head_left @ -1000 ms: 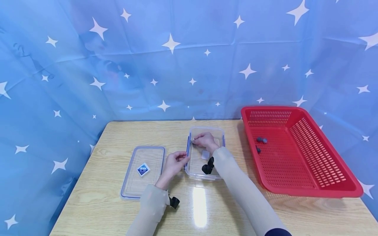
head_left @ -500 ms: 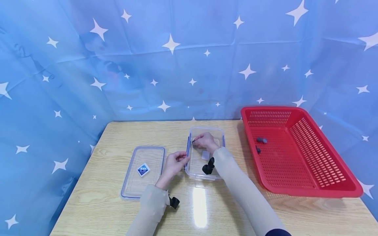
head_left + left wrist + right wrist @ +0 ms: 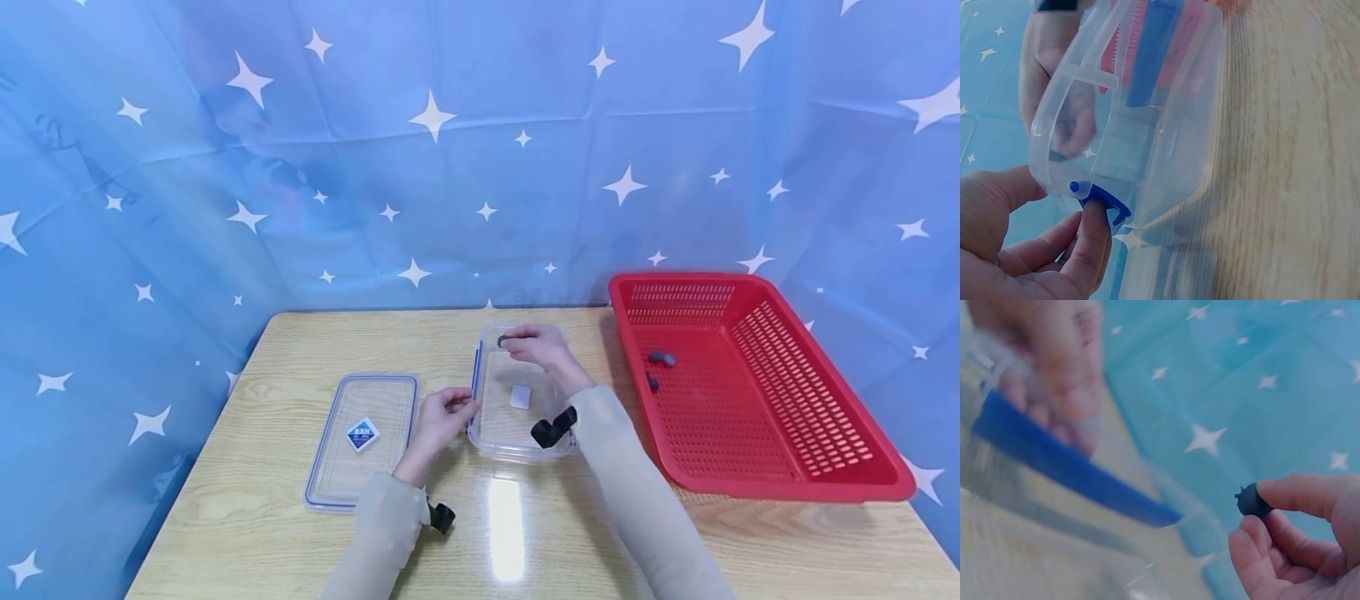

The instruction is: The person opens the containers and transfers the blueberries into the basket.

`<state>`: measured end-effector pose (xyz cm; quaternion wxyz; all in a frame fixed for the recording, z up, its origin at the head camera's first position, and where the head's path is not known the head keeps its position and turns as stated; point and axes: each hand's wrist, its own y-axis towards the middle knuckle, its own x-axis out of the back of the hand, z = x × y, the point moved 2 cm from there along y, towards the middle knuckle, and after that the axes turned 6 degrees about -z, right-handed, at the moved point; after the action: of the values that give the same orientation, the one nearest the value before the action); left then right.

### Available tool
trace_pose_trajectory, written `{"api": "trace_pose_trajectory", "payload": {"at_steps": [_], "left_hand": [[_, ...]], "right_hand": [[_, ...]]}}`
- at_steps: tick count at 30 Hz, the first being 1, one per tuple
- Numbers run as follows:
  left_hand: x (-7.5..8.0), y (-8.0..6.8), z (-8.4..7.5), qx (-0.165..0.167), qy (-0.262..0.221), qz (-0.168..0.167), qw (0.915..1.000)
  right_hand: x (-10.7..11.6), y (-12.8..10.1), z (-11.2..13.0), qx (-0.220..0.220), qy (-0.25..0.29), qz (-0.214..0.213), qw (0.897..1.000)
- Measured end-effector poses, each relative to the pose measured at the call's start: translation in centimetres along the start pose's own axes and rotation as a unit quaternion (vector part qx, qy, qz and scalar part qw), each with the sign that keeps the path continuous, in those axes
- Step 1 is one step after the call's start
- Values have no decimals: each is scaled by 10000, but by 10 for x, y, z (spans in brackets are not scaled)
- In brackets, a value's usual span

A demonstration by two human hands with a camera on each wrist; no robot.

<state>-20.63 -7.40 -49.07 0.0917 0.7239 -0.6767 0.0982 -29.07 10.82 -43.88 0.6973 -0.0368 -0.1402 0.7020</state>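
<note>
Dark piece pinched above the clear box

A small dark piece (image 3: 502, 341) is pinched by the right hand (image 3: 542, 346) over the clear container (image 3: 517, 442), at its 12 o'clock end; the blue latch (image 3: 1107, 206) at 9 o'clock is gripped by the left hand (image 3: 438, 417).

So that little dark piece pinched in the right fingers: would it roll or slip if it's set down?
Probably light: the right hand lifts the small dark piece with two fingertips alone. It looks roundish with small nubs, so it may roll briefly, then settle. Being so small, it seems easy to fumble.
</note>
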Motion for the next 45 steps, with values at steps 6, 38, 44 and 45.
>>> {"api": "trace_pose_trajectory", "payload": {"at_steps": [6, 38, 44, 45], "left_hand": [[0, 0, 1, 54, -20, -4, 10000], [0, -2, 0, 16, -102, 51, 9999], [1, -2, 0, -21, -51, 28, 10000], [1, -2, 0, 6, -45, 22, 10000]], "right_hand": [[19, -17, 15, 319, 476, -117, 9983], [175, -98, 27, 1092, 1171, -765, 9841], [195, -100, 20, 1273, 1745, -510, 9751], [199, -100, 18, 1306, 1815, -467, 9736]]}}
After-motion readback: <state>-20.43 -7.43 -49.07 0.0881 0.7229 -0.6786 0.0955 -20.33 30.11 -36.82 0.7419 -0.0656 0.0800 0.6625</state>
